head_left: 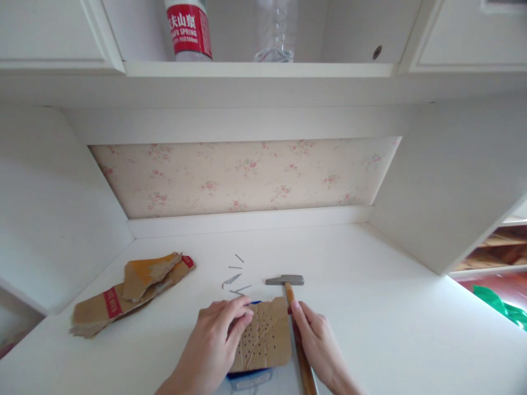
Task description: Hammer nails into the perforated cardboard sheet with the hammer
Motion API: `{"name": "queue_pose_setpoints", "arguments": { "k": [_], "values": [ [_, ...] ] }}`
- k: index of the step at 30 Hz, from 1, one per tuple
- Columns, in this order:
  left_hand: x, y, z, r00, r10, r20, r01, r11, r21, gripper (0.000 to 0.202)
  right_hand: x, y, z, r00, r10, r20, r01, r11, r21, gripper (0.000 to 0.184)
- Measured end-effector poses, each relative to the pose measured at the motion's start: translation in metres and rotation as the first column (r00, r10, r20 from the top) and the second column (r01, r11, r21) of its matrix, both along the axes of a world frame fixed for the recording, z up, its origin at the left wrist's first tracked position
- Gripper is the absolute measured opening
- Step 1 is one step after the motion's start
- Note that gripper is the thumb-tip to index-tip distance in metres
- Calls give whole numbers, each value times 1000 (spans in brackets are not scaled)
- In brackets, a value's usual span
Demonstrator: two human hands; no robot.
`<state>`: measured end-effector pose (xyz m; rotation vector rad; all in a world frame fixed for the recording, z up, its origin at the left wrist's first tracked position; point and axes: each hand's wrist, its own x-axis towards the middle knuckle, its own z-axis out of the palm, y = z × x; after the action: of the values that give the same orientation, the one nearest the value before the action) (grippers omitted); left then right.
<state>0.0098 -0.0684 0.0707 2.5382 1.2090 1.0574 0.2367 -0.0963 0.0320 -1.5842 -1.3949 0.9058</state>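
A brown cardboard piece (267, 334) full of small holes lies on the white desk (370, 307), over something with blue edges. My left hand (216, 340) rests on its left side, fingers curled and pressed together near its top left corner. My right hand (317, 343) lies along the wooden handle of a hammer (288, 285), fingers touching the cardboard's right edge; the grey hammer head rests on the desk just beyond. Several thin nails (235, 277) lie scattered behind my left hand.
Torn cardboard scraps (127, 293) with red and orange print lie at the left. A floral back panel (247, 178) and white side walls close in the desk. On the shelf above stand a red-labelled bottle (188, 30) and a clear bottle (276, 30).
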Motion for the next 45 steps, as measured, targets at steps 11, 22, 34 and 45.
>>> {"name": "queue_pose_setpoints", "arguments": {
  "k": [11,22,34,45],
  "values": [
    [3,4,-1,998,-44,37,48,988,-144,14,3,-7,-16,864,73,498,-26,995,-101,52],
    [8,5,-6,1000,-14,2,14,1000,0,19,27,12,2,680,-157,-716,87,987,-133,51],
    [12,3,-9,1000,23,13,-23,999,-27,21,27,-20,12,683,-182,-708,147,983,-110,70],
    [13,4,-6,1000,16,17,-16,1000,-20,20,45,-11,-22,858,-202,472,-1,919,395,53]
  ]
}}
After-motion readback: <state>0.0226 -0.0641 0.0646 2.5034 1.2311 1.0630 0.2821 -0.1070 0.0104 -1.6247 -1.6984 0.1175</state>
